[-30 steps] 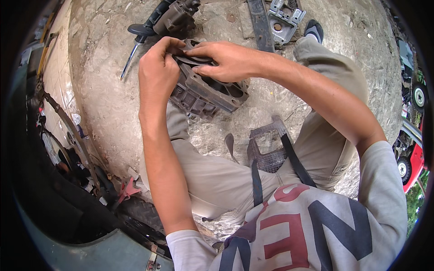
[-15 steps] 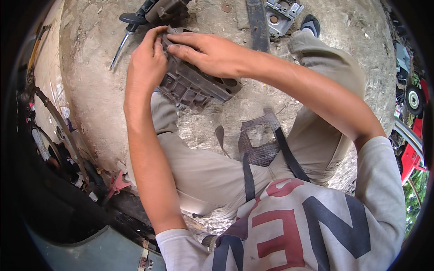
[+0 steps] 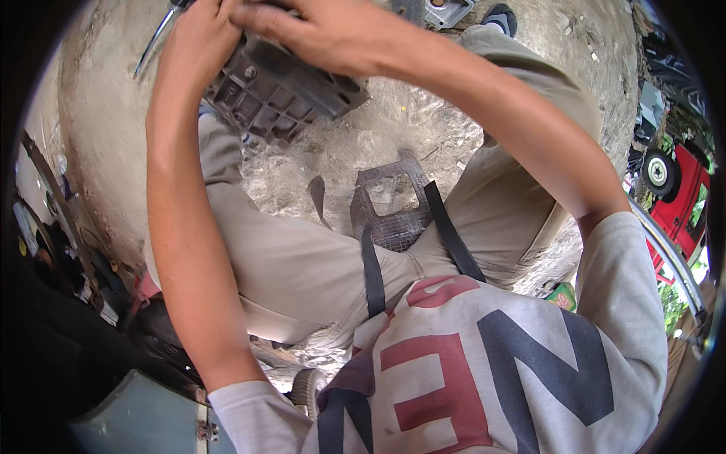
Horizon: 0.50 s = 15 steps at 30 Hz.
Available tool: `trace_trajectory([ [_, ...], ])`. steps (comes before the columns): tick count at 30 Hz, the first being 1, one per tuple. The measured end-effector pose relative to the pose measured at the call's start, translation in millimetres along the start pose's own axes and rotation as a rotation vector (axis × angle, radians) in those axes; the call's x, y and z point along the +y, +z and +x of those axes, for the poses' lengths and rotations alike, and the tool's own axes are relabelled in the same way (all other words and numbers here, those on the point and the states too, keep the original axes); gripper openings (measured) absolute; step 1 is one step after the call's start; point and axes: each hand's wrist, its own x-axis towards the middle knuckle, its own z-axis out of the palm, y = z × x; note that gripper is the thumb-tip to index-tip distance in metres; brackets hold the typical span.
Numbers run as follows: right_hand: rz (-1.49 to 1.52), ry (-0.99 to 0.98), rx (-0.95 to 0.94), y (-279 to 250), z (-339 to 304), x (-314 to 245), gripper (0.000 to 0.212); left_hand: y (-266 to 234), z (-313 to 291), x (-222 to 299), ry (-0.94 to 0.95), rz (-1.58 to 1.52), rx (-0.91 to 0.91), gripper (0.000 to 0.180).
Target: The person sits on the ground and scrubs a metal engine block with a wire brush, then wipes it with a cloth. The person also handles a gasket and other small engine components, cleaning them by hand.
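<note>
1. Head view: I find the metal block (image 3: 276, 87) beneath both hands, beside the left trouser leg (image 3: 265, 242).
2. Left hand (image 3: 203, 34) and right hand (image 3: 325, 36) meet at the upper edge; cropping means I cannot tell whether either grips.
3. Risk, in my judgement: uneven pressure could tip the block, pinching a hand.

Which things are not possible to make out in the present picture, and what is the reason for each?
All in the head view:
- Left hand and right hand: the top edge cuts off some fingers, so their grip is unclear.
- Dark metal block: its far part is hidden behind the hands.
- Pale metal bracket: cut off by the top edge.
</note>
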Motion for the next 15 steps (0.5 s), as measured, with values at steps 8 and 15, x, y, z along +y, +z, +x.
trace_trajectory([
  [8, 0.143, -0.191, -0.393, -31.2, 11.5, -1.7, 0.074, -4.1, 13.8, -63.7, -0.223, -0.319, 0.049, 0.049],
  [15, 0.003, 0.007, -0.120, 4.4, 6.5, 22.1, 0.090, -5.0, -16.5, 52.7, 0.086, -0.085, 0.002, 0.047],
])
